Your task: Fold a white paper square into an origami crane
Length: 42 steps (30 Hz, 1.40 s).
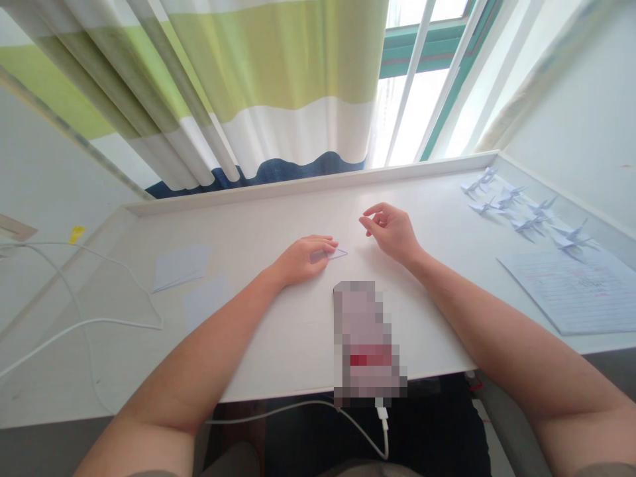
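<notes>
A small folded piece of white paper lies near the middle of the white desk, its pointed end facing right. My left hand rests over it, fingers on top and thumb along the near side, holding it against the desktop and hiding its left part. To the right and slightly farther back, my right hand is apart from the paper. Its fingers are loosely bent, with a gap between thumb and forefinger and nothing between them.
Square white paper sheets lie on the left, beside a white cable. A blurred-out phone sits at the front edge, plugged in. Several folded paper cranes stand at the right behind a written paper pad.
</notes>
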{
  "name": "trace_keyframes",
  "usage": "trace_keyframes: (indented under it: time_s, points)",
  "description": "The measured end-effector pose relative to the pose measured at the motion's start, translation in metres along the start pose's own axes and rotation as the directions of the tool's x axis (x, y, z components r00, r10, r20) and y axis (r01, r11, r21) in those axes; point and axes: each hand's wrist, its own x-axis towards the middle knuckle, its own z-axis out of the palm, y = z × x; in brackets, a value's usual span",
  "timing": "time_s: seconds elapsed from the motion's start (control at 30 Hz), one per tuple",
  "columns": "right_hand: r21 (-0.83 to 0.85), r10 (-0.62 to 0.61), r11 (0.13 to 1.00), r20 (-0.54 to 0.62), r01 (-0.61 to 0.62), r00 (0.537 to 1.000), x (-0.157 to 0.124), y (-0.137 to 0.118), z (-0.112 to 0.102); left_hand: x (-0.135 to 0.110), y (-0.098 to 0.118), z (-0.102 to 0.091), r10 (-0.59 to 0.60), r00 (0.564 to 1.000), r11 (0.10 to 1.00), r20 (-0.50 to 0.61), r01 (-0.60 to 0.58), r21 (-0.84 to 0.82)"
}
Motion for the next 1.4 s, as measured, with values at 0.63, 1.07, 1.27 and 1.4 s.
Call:
trace_keyframes:
  time_s: [0.63,1.07,1.27,1.4]
  points:
    - [-0.079,-0.318,0.910,0.494,0.406,0.809,-0.005,0.012,0.016,0.001,0.011,0.001,-0.197,0.980,0.976,0.003,0.196,-0.092]
    - [-0.136,-0.212,0.940,0.484,0.313,0.849,-0.006,0.008,0.020,0.003,0.008,0.004,-0.197,0.980,0.978,-0.023,0.195,-0.072]
    - [-0.138,-0.148,0.963,0.452,0.233,0.880,-0.007,0.004,0.022,0.006,0.003,0.005,-0.180,0.980,0.983,-0.083,0.183,0.025]
    - [-0.151,-0.103,0.972,0.424,0.182,0.900,-0.008,0.002,0.024,0.008,0.003,0.006,-0.200,0.975,0.977,-0.100,0.206,0.057]
